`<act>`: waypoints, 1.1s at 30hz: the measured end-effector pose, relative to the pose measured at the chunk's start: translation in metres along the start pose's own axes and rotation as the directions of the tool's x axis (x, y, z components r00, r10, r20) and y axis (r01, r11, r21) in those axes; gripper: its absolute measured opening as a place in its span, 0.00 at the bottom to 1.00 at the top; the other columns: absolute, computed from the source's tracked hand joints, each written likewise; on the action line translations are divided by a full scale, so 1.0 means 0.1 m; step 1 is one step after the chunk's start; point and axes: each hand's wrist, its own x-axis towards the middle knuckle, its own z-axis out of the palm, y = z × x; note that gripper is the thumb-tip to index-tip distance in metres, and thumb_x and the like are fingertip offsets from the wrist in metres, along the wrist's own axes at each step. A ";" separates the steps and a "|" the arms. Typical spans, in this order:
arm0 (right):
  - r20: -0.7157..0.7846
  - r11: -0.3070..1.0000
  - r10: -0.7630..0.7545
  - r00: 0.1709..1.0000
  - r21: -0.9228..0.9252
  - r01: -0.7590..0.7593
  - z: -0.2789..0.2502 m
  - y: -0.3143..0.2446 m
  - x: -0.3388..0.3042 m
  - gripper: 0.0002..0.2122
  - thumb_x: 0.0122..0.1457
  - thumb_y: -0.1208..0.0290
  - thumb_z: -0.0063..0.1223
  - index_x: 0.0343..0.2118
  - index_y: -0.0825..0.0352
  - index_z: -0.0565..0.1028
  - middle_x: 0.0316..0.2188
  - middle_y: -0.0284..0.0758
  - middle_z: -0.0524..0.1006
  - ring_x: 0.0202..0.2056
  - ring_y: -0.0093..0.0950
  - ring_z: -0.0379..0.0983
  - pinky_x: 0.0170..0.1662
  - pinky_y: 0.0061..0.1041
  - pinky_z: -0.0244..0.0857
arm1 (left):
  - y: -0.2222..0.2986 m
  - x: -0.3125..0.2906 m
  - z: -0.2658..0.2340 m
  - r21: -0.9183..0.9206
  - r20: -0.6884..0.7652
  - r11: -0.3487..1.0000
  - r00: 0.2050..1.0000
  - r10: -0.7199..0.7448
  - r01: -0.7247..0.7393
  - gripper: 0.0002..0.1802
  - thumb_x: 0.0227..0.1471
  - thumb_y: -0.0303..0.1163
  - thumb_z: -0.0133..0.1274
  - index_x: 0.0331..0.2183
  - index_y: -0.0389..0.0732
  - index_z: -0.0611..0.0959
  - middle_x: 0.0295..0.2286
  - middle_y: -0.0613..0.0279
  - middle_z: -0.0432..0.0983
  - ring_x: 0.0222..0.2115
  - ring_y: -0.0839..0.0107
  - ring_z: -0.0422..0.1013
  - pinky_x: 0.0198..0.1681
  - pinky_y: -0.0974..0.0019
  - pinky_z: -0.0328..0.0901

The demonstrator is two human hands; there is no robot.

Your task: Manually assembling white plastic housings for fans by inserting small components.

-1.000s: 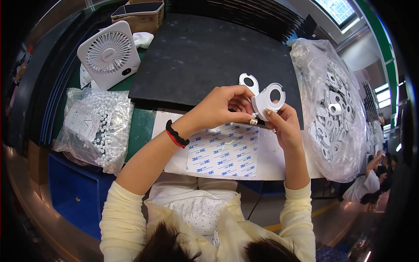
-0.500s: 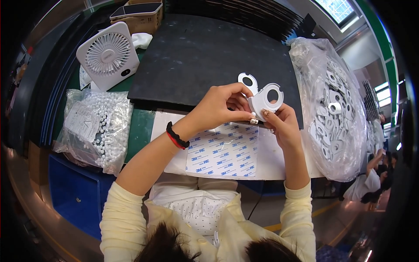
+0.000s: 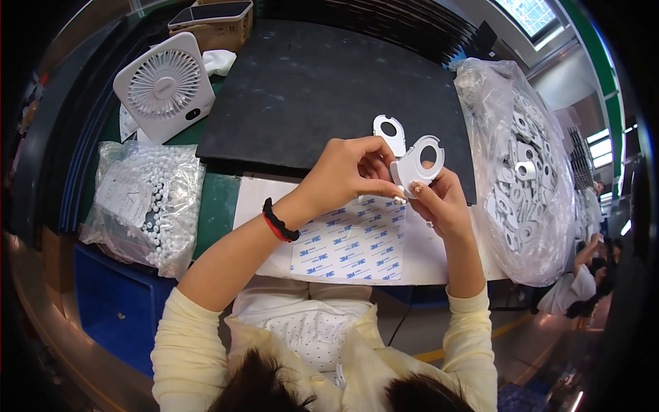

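Observation:
My right hand (image 3: 446, 206) grips a white plastic part with a round hole (image 3: 414, 167), thumb on its face, tilted above the front of a black board (image 3: 295, 89). My left hand (image 3: 353, 172) is closed at the part's lower left edge, thumb and fingers pinched there. Whether a small piece sits between those fingertips is hidden. Just behind, a second white part with a round hole (image 3: 391, 130) rests on the board. Below my hands lies a sheet with blue print (image 3: 347, 240) on a white surface (image 3: 264, 237).
At the right stands a clear bag of white ring-shaped parts (image 3: 525, 172). A bag of small white pieces (image 3: 147, 206) lies at the left, below a white fan (image 3: 165, 89). A brown box (image 3: 216, 31) is at the back left; a blue bin (image 3: 113, 302) sits low at the left.
The held white part has turned and tilted slightly in my fingers, its hole now looking narrower. Both hands stay in nearly the same place.

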 end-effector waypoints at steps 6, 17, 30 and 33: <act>-0.008 0.937 0.048 0.999 0.347 -0.043 0.10 0.07 0.05 0.10 0.59 0.71 0.48 0.39 0.72 0.67 0.23 0.30 0.70 0.16 0.12 0.60 0.17 0.09 0.54 | 0.03 -0.02 0.09 -0.076 -0.108 0.997 0.994 -0.036 0.028 0.14 0.39 0.28 0.64 0.29 0.35 0.78 0.22 0.64 0.75 0.24 0.80 0.72 0.30 0.77 0.66; 0.229 0.332 0.004 0.974 0.918 -0.217 -0.26 0.17 0.20 0.21 0.64 0.75 0.35 0.58 0.72 0.51 0.31 0.33 0.64 0.23 0.14 0.59 0.21 0.08 0.58 | 0.07 -0.02 0.05 0.012 -0.038 0.998 0.997 0.060 -0.059 0.10 0.43 0.28 0.60 0.28 0.35 0.78 0.22 0.65 0.74 0.23 0.81 0.70 0.30 0.78 0.65; -0.353 0.947 -0.052 0.934 -0.314 -0.066 -0.55 0.03 0.28 0.15 0.56 0.72 0.51 0.46 0.72 0.70 0.20 0.24 0.70 0.20 0.11 0.61 0.22 0.10 0.51 | 0.08 0.01 0.04 0.310 -0.294 0.933 0.915 0.278 -0.183 0.12 0.45 0.25 0.53 0.36 0.37 0.76 0.27 0.62 0.71 0.26 0.77 0.67 0.30 0.76 0.63; -0.401 0.931 -0.045 0.915 -0.348 -0.108 -0.53 0.03 0.28 0.15 0.55 0.71 0.53 0.45 0.71 0.71 0.21 0.25 0.70 0.20 0.11 0.62 0.21 0.09 0.52 | 0.07 0.00 0.04 0.307 -0.292 0.933 0.914 0.281 -0.189 0.11 0.45 0.25 0.53 0.35 0.37 0.76 0.27 0.62 0.71 0.26 0.77 0.67 0.31 0.75 0.63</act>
